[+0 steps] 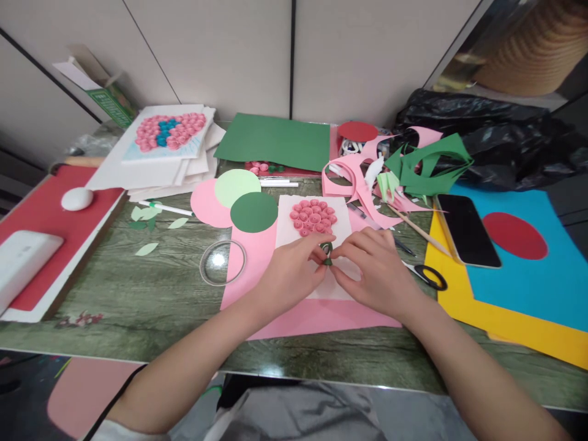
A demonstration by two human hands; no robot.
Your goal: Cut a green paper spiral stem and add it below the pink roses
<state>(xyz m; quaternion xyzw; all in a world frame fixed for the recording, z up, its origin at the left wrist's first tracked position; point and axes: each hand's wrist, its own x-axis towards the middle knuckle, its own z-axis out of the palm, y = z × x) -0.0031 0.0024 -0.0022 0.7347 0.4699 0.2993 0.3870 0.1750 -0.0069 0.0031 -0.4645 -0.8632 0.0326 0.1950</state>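
Observation:
Between the fingertips of my left hand (294, 263) and my right hand (374, 266) is a small curled strip of dark green paper (326, 250). Both hands pinch it, one from each side. Under them lies a white sheet (287, 220), partly covered by my hands, with a cluster of pink rolled-paper flowers (313, 215) on its upper part. The white sheet rests on a larger pink sheet (275, 315). Left of my left hand, a roll of clear tape (202, 269) lies flat, overlapping the pink sheet's edge. Black-handled scissors (429, 277) lie right of my right hand.
Green, light green and pink paper circles (254, 212) overlap behind the tape. Leaf cutouts (147, 249) lie left. Cut paper scraps (429, 165) pile at back right, near a wooden stick (420, 229) and a phone (467, 229). A finished flower picture (168, 135) lies back left.

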